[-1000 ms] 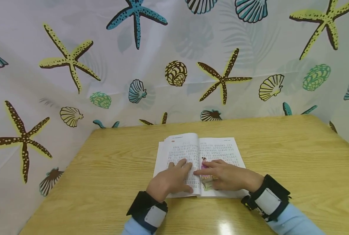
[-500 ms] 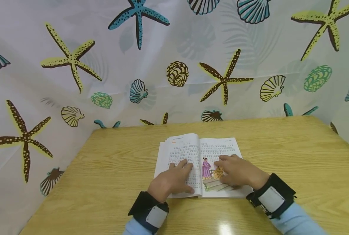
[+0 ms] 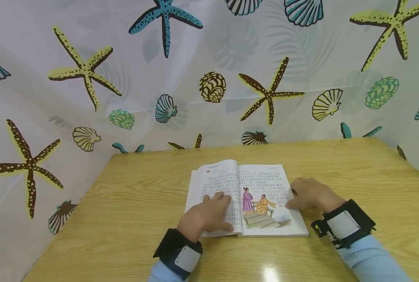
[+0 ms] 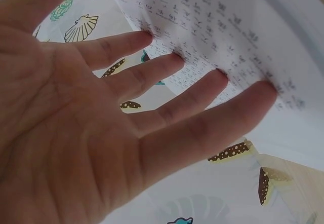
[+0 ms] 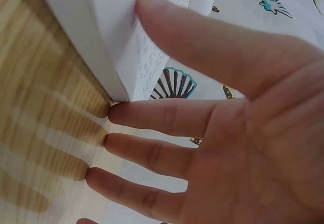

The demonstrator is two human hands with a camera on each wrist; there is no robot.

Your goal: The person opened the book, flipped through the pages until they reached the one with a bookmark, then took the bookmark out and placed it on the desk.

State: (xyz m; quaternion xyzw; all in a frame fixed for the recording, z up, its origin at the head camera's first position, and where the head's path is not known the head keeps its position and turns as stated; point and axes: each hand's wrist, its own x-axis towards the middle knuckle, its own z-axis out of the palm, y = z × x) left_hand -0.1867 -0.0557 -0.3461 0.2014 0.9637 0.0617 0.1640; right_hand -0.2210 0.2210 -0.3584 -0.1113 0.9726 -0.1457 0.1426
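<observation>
An open book (image 3: 262,178) lies on the table, printed text on both pages and a coloured picture of two robed figures on the right one. My left hand (image 3: 206,216) rests on the left page with its fingers spread. In the left wrist view the fingertips (image 4: 263,89) press on the printed lines. At the book's right edge is my right hand (image 3: 312,194). In the right wrist view its thumb (image 5: 162,13) touches the right page, while the straight fingers (image 5: 152,117) reach down to the tabletop, the index fingertip right at the book's edge.
The wooden table (image 3: 138,196) extends on all sides of the book. Behind it hangs a white cloth (image 3: 188,78) printed with starfish and shells. Black straps with pale plates wrap both wrists.
My right hand has moved from the picture on the right page out to the book's right edge, uncovering the picture. The left hand has stayed in place.
</observation>
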